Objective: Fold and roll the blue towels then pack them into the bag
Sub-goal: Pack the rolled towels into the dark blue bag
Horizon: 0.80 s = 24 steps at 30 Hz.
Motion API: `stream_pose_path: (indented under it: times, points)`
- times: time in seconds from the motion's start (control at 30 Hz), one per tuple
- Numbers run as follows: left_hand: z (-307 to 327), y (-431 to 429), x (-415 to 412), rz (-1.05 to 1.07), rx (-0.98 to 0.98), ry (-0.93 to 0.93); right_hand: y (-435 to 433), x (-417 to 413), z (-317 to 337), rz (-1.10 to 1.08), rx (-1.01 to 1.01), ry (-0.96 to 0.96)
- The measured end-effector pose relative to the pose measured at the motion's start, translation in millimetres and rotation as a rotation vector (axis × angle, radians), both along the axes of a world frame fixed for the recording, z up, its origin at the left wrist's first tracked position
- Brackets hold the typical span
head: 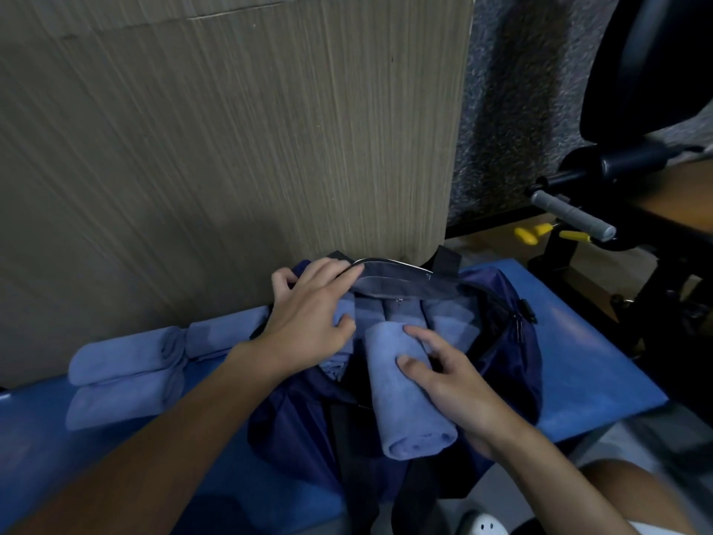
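Right hand (455, 384) grips rolled towel (409, 391) at the navy bag (513, 341) mouth, left hand (308, 318) spread flat holding its rim open; three rolls (127, 376) left on blue tabletop (578, 341).

Dark navy bag (513, 341) lies open on the blue bench (586, 341), mouth facing the person, fabric slack and crumpled, black strap and grey-edged flap at the far rim. Inside, several light blue rolled towels (443, 322) packed side by side, ends toward the back. One more rolled towel (405, 391) lies lengthwise across the bag's opening, partly in, near end sticking out with the spiral visible. Left of the bag, three rolled towels (123, 380) rest on the bench: two stacked close together, touching, a third just behind them beside the bag.
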<state>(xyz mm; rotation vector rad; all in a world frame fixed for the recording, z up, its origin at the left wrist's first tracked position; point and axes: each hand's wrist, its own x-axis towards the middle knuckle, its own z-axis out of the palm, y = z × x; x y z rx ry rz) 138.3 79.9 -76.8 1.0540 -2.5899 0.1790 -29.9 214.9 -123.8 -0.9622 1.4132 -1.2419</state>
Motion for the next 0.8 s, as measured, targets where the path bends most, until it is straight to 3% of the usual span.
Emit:
stream_pose_path:
  times: [0.2,0.53,0.8]
  points:
    - [10,3,-7,-0.011,0.052,0.049,-40,-2,15,-0.093,0.023,-0.122]
    - [20,-9,-9,-0.047,0.216,0.154,-98,-6,-1,0.011,0.138,0.265]
    - [22,-9,-10,-0.088,0.270,0.228,-110,-3,-11,-0.054,0.055,0.228]
